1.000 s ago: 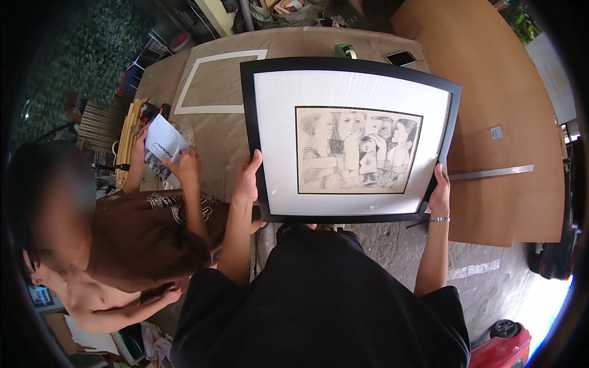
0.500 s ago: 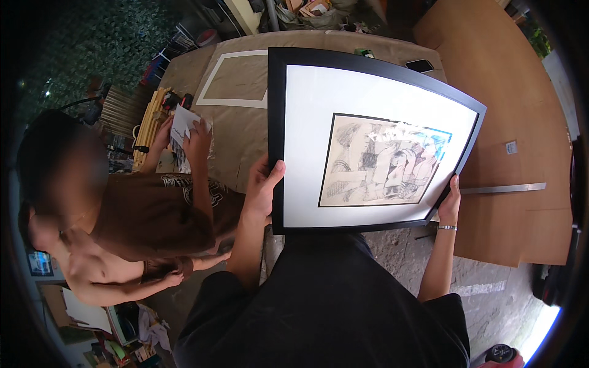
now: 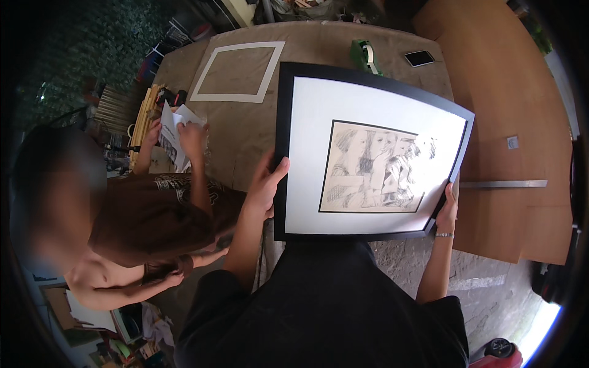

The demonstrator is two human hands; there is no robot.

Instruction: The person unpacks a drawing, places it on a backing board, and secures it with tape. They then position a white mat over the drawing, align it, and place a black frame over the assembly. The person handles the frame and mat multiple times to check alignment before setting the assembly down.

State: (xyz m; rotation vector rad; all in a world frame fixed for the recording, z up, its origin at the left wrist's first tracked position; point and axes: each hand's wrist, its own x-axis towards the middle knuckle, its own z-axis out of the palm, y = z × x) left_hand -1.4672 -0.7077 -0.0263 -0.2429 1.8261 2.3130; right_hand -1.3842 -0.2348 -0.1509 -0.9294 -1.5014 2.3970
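Crouching at the table's [image 3: 257,132] left edge, another person in a brown shirt [image 3: 156,214] handles white papers [image 3: 175,132] with both hands, just beside a bundle of wooden strips [image 3: 144,119]. Farther along the table top, toward its far left corner, lies an empty white mat board [image 3: 236,70]. The left hand [image 3: 265,187] grips the left rail of a black picture frame [image 3: 368,150] — thumb laid over the front of the rail, fingers curled out of sight behind it. The frame is held up above the near edge of the table, tilted, with a wide white mount around a pencil drawing of figures [image 3: 377,168]. Past its top edge a green tape dispenser [image 3: 366,56] and a dark phone [image 3: 419,58] sit near the table's far edge. The right hand [image 3: 446,211] clasps the frame's lower right corner, fingers closed on the rail — a bracelet at the wrist. Right of it, brown boards [image 3: 509,110] carry a metal ruler [image 3: 503,183].
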